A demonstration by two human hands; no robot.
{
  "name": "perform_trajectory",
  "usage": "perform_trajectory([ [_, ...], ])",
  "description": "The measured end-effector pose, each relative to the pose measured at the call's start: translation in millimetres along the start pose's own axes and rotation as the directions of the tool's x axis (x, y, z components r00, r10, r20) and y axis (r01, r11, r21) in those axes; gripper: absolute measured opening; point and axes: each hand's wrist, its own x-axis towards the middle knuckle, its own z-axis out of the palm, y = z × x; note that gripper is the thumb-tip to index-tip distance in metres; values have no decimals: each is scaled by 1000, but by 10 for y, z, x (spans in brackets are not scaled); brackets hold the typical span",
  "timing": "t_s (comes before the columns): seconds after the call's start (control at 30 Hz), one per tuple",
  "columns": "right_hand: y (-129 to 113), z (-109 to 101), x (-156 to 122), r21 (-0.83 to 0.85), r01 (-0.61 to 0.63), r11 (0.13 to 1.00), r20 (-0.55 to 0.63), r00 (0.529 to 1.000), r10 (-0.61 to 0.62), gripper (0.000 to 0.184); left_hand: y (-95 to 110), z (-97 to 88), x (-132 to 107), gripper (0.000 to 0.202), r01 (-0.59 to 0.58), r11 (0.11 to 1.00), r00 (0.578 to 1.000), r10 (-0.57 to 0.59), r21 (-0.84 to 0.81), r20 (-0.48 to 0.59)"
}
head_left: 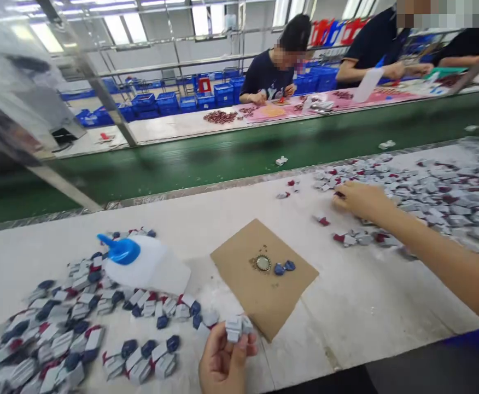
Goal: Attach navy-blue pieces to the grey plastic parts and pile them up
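Note:
My left hand [227, 358] pinches a small light grey plastic part [235, 327] near the table's front edge. My right hand [352, 198] reaches to the near-left border of a wide pile of grey and dark red parts [448, 202]; its fingers are bent downward, and whatever they touch is mostly hidden. Between the hands lies a brown cardboard sheet [243, 295]. On it rest a small round metal cap [263, 263] and two dark blue pieces [284, 267]. Left of my left hand is a heap of grey parts with dark blue and red pieces [59, 334].
A white squeeze bottle [153, 265] with a blue nozzle lies on its side among the left heap. Beyond the table runs a green conveyor belt [223, 158] carrying a few stray parts. Co-workers [274, 71] sit across it. A metal post [100, 90] slants at the left.

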Motion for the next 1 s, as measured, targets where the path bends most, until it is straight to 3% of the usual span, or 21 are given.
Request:
perform_trajectory([
  [0.13, -442, -167, -180, 179, 86, 980, -44, 996, -79, 27, 24, 60, -45, 39, 30, 993, 999, -32, -112, -19],
  [0.2, -745, -275, -337, 358, 156, 920, -49, 988, -148, 30, 32, 63, -57, 37, 37, 990, 999, -38, -138, -7],
  [0.3, -1160, -403, -571, 722, 144, 676, 96, 948, -304, 26, 38, 41, -59, 36, 50, 990, 999, -47, -129, 26],
  [0.33, -1258, -426, -633, 796, 94, 598, 167, 916, -366, 26, 40, 33, -57, 36, 54, 991, 998, -50, -123, 30],
  [0.4, -1379, -434, -726, 849, 24, 528, 269, 840, -471, 27, 46, 20, -55, 35, 54, 991, 998, -51, -120, 33],
  [0.43, -1408, -422, -757, 853, 27, 522, 280, 820, -500, 29, 50, 16, -55, 34, 54, 991, 998, -50, -124, 35],
  [0.5, -1433, -375, -793, 822, 106, 560, 242, 825, -511, 27, 64, 14, -57, 30, 52, 989, 998, -45, -136, 53],
  [0.63, -1489, -252, -819, 617, 386, 685, 40, 855, -518, 21, 93, 14, -62, 23, 61, 987, 993, -44, -149, 113],
  [0.7, -1541, -196, -832, 541, 499, 678, -65, 828, -557, 20, 99, 9, -61, 21, 63, 985, 991, -43, -159, 124],
  [0.8, -1616, -123, -854, 495, 574, 652, -145, 795, -589, 20, 96, -2, -57, 18, 64, 981, 992, -43, -182, 118],
  [0.9, -1662, -48, -862, 425, 629, 651, -174, 763, -623, 21, 82, -9, -54, 18, 75, 978, 993, -54, -197, 108],
  [1.0, -1683, 27, -848, 243, 690, 682, -159, 722, -673, 28, 71, -8, -56, 18, 72, 979, 994, -54, -192, 97],
])
